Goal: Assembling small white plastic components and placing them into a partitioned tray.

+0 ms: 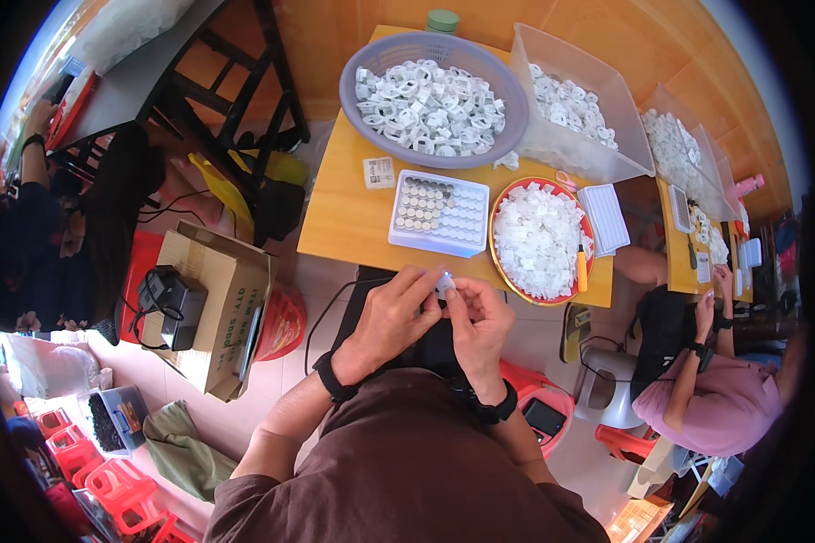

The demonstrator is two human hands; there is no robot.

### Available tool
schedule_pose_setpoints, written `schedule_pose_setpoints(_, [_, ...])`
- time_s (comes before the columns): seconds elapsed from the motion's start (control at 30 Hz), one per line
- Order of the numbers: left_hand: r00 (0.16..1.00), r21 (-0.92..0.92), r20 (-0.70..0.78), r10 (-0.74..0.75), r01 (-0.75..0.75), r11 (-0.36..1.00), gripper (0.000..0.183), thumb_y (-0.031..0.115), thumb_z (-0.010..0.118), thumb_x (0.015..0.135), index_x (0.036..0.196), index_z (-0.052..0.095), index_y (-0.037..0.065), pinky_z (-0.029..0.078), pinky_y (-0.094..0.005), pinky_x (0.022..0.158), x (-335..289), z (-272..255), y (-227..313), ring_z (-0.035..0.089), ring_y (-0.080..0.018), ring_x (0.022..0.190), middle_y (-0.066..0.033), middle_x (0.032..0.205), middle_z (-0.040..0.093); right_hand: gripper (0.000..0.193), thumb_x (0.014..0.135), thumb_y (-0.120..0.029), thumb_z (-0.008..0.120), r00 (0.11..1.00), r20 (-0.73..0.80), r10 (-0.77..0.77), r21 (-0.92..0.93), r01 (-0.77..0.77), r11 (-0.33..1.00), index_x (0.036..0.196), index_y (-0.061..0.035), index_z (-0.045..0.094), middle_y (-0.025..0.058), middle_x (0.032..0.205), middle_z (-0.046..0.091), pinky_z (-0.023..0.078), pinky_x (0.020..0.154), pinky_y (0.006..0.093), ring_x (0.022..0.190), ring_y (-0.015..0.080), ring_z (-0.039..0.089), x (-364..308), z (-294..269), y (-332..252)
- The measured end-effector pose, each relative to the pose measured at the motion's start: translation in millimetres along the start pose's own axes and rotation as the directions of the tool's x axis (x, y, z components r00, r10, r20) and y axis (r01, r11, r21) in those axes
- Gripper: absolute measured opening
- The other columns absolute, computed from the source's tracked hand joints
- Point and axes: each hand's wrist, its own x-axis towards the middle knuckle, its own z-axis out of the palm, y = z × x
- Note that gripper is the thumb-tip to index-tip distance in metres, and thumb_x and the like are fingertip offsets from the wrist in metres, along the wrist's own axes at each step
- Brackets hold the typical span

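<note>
Close in front of my body, below the table's front edge, my left hand (392,312) and my right hand (480,321) meet. Between their fingertips is a small white plastic piece (445,286) with a bluish glint of light at its top; both hands pinch it. Fingers cover most of the piece. Just beyond stands a white tray (466,237) with rows of small round grey and pale discs (421,204). To its right a round red-rimmed tray (516,288) is heaped with translucent white plastic parts (539,240).
A purple-grey basket (353,113) of white ring-shaped parts and a clear bin (552,154) stand at the back of the wooden table (335,217). An orange-handled tool (581,270) rests on the round tray. A cardboard box (217,317) is at left; people sit on both sides.
</note>
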Motion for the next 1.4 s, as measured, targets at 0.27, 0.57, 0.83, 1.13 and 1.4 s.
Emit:
schedule_pose_setpoints(0.27, [1.000,0.022,0.004,-0.003,0.003,1.000,0.036,-0.002,0.063,0.069,0.104,0.056,-0.001,0.050,-0.0330,0.052,-1.4,-1.2,-0.7,0.059,-0.0273,0.063,-0.0114,0.080,0.055,0.010,0.084,0.002,0.056,1.000,0.027,-0.016,-0.018,0.016,1.000,0.093,0.0027,0.056,0.0042,0.078,0.060,0.048,0.057,0.0186,0.066,0.0058,0.056,-2.4,4.3,-0.4])
schedule_pose_setpoints(0.57, [0.862,-0.718,0.177,-0.475,0.443,0.537,0.022,-0.003,0.056,0.079,0.102,0.060,-0.003,0.050,-0.0242,0.068,3.3,4.1,1.3,0.059,-0.0136,0.080,-0.0072,0.088,0.057,0.008,0.082,-0.001,0.059,0.998,-0.054,0.012,-0.011,-0.012,1.000,0.089,0.0018,0.058,0.0066,0.076,0.062,0.049,0.057,0.0220,0.066,0.0103,0.062,2.2,1.4,1.0])
schedule_pose_setpoints(0.83, [0.710,-0.880,0.383,-0.591,0.476,0.001,0.021,-0.001,0.052,0.081,0.101,0.058,-0.004,0.047,-0.0270,0.076,-4.1,2.9,-1.9,0.057,-0.0151,0.085,-0.0090,0.095,0.059,0.010,0.079,-0.003,0.063,0.994,-0.045,-0.096,-0.081,0.092,0.992,0.088,0.0008,0.059,0.0097,0.073,0.063,0.049,0.055,0.0242,0.062,0.0143,0.063,0.9,11.6,0.1])
schedule_pose_setpoints(1.13, [0.739,-0.873,0.350,-0.575,0.481,0.087,0.031,0.004,0.054,0.083,0.114,0.052,-0.001,0.046,-0.0278,0.078,14.5,-1.7,4.2,0.055,-0.0135,0.085,-0.0071,0.099,0.056,0.008,0.081,-0.003,0.060,0.997,0.060,0.047,0.078,-0.052,0.996,0.088,-0.0007,0.058,0.0043,0.072,0.061,0.046,0.053,0.0216,0.059,0.0081,0.058,21.2,4.4,-0.5])
schedule_pose_setpoints(1.4, [0.779,-0.846,0.391,-0.490,0.514,0.143,0.030,0.013,0.053,0.088,0.115,0.051,0.000,0.046,-0.0271,0.080,12.2,-21.9,-15.7,0.055,-0.0110,0.085,-0.0012,0.089,0.055,0.019,0.084,-0.008,0.057,0.983,-0.175,-0.053,0.168,0.083,0.982,0.101,-0.0001,0.057,0.0057,0.078,0.062,0.050,0.056,0.0231,0.066,0.0105,0.060,176.6,-89.7,-50.5])
